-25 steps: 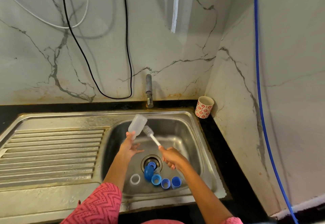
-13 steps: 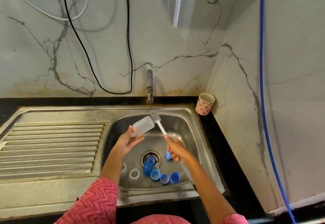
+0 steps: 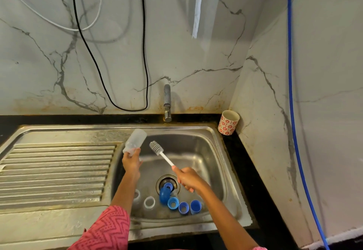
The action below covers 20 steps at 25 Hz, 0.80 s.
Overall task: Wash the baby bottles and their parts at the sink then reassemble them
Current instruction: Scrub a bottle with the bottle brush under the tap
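Sink near edge, basin floor: two clear ring-shaped parts, partly behind the left forearm; five blue parts in a cluster from the drain toward the near edge; exact type of each cannot be told.
Right hand: fingers curled round the white handle of one bottle brush, above the drain; bristle head points up-left.
Left hand: fingers wrapped round the lower end of one clear bottle, held tilted over the basin's left edge.
Brush-to-bottle: bristles just beside the bottle, apart.
Open room: ribbed drainboard left of the basin.
Far right corner: one patterned cup on the counter.
Far edge: one tap.
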### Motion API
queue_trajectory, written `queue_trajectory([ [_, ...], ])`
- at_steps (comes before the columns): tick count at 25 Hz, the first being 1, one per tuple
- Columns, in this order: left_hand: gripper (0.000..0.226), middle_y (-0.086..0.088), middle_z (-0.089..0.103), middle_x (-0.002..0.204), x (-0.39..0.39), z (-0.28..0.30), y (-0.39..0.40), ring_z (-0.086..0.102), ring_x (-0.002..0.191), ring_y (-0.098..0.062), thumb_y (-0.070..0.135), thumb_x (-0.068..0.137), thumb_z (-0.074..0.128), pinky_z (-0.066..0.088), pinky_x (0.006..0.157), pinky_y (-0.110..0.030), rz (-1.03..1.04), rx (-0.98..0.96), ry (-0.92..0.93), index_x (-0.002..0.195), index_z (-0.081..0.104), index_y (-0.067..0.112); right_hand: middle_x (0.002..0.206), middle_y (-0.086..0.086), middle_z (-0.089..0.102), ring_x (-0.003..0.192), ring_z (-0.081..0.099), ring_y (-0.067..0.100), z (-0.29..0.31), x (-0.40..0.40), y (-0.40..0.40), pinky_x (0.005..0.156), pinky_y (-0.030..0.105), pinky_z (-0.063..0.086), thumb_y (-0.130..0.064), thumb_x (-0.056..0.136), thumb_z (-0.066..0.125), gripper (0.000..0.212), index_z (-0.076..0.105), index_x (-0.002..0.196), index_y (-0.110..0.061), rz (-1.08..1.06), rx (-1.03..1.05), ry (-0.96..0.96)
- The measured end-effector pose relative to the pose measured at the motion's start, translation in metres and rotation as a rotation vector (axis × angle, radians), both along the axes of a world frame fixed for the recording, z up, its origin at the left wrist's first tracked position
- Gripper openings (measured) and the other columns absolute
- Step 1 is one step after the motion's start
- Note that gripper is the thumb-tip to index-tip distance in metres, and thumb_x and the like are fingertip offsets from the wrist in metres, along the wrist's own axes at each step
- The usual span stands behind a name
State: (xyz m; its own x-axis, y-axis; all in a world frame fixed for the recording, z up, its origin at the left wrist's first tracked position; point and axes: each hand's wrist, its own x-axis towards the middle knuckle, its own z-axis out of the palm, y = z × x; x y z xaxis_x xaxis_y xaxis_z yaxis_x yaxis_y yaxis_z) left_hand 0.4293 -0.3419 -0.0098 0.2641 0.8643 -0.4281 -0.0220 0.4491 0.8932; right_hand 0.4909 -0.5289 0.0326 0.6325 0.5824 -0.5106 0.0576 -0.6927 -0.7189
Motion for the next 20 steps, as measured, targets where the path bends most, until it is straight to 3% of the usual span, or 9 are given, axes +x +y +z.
queue_trajectory([
  [3,0.026,-0.02,0.061,0.11,-0.003,-0.003,-0.003,0.059,0.098,-0.028,0.024,0.086,0.066,0.05,0.085,-0.04,-0.104,0.123,0.105,0.102,0.061,0.005,0.051,-0.004,0.043,0.033,0.032,0.005,0.0,-0.001,0.006,0.034,0.017,0.027,-0.052,0.097,0.036,0.052,0.048,0.064,-0.014,-0.049,0.027,-0.033],
  [5,0.02,-0.017,0.061,0.102,-0.005,-0.004,-0.006,0.06,0.101,-0.033,0.026,0.083,0.069,0.051,0.079,-0.038,-0.136,0.131,0.07,0.082,0.059,0.008,0.051,-0.005,0.043,0.033,0.032,0.005,0.002,0.002,0.007,0.034,0.017,0.027,-0.052,0.097,0.037,0.051,0.048,0.065,-0.014,-0.091,0.05,-0.041],
  [6,0.022,-0.016,0.059,0.101,-0.005,-0.003,-0.007,0.059,0.102,-0.034,0.025,0.083,0.069,0.049,0.076,-0.036,-0.126,0.132,0.048,0.083,0.058,0.006,0.051,-0.005,0.043,0.033,0.032,0.005,0.002,0.002,0.006,0.034,0.017,0.027,-0.052,0.097,0.037,0.051,0.048,0.065,-0.014,-0.084,0.045,-0.043],
  [8,0.033,-0.014,0.052,0.107,-0.002,0.006,-0.01,0.056,0.103,-0.032,0.025,0.087,0.064,0.048,0.078,-0.036,-0.103,0.079,-0.012,0.11,0.051,0.006,0.052,-0.006,0.043,0.032,0.031,0.004,-0.001,-0.003,0.005,0.034,0.017,0.027,-0.051,0.097,0.036,0.05,0.049,0.065,-0.014,-0.038,0.01,-0.043],
  [10,0.057,-0.013,0.043,0.116,0.003,0.017,-0.015,0.052,0.101,-0.026,0.024,0.091,0.06,0.047,0.085,-0.04,-0.206,-0.028,-0.044,0.137,0.027,0.015,0.053,-0.005,0.044,0.035,0.032,0.006,-0.006,-0.01,0.006,0.034,0.018,0.026,-0.051,0.098,0.036,0.05,0.048,0.065,-0.015,-0.039,-0.016,-0.039],
  [12,0.079,-0.012,0.038,0.12,0.007,0.026,-0.02,0.05,0.102,-0.026,0.009,0.088,0.061,0.044,0.093,-0.047,-0.376,-0.093,-0.14,0.145,0.008,0.024,0.055,-0.003,0.043,0.038,0.034,0.008,-0.009,-0.009,0.007,0.034,0.019,0.027,-0.052,0.097,0.035,0.05,0.047,0.067,-0.014,-0.082,-0.004,-0.039],
  [14,0.095,-0.011,0.038,0.123,0.009,0.024,-0.017,0.048,0.107,-0.027,-0.006,0.08,0.065,0.041,0.098,-0.049,-0.502,-0.096,-0.162,0.147,0.005,0.024,0.058,0.001,0.045,0.044,0.037,0.012,-0.005,-0.002,0.008,0.041,0.023,0.031,-0.054,0.096,0.035,0.05,0.046,0.068,-0.014,-0.077,0.021,-0.103],
  [17,0.081,-0.014,0.055,0.122,0.011,0.022,0.0,0.055,0.105,-0.027,0.012,0.067,0.083,0.047,0.094,-0.042,-0.563,0.253,0.287,0.135,0.04,0.007,0.061,0.001,0.047,0.054,0.043,0.016,0.007,0.01,0.004,0.054,0.027,0.035,-0.055,0.096,0.036,0.053,0.042,0.06,-0.016,-0.012,0.012,-0.275],
  [20,0.055,-0.005,0.062,0.118,0.009,0.028,0.019,0.055,0.112,-0.024,0.022,0.067,0.082,0.038,0.099,-0.034,-0.69,0.818,0.736,0.116,0.059,0.015,0.073,0.003,0.053,0.066,0.047,0.018,0.015,0.013,0.0,0.059,0.027,0.035,-0.052,0.098,0.033,0.051,0.056,0.075,-0.013,0.181,-0.18,-0.514],
])
